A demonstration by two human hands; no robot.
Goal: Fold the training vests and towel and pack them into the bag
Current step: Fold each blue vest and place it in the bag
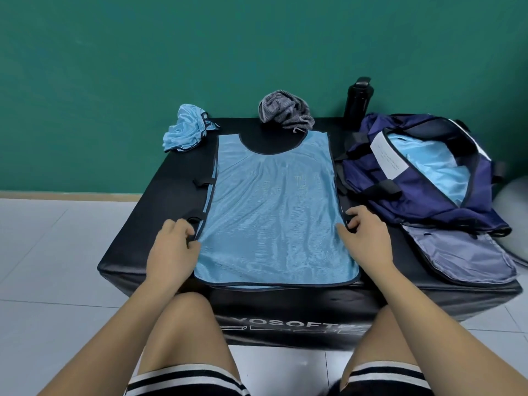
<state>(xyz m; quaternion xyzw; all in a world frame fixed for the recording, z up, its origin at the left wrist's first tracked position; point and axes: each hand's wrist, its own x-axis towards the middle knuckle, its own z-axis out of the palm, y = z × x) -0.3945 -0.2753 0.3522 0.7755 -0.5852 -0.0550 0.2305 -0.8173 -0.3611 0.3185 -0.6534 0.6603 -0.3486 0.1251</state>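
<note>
Flat vest (274, 212): light blue mesh with dark trim, spread smooth mid-bench (137, 230), neck hole at the far end, hem at the near edge. Black side straps stick out along its left and right edges.

Left hand (174, 250): fingers curled, pinching the flat vest's lower left edge at a strap. Right hand (365, 238): fingers curled, gripping the lower right edge by a strap loop.

Fingertips are tucked and partly hidden. The faint print on the vest's chest is unreadable. The white lettering on the bench front is cut off by the knees.

Crumpled vest (185, 130): same blue, at the far left corner. Grey towel (285, 108): bunched at the far edge, touching the neck end. Navy bag (414, 201): on the right, unzipped, blue lining showing, flap lying open; its white label is too small to read. Black bottle (357, 101): upright behind the bag, against the green wall (143, 67).
</note>
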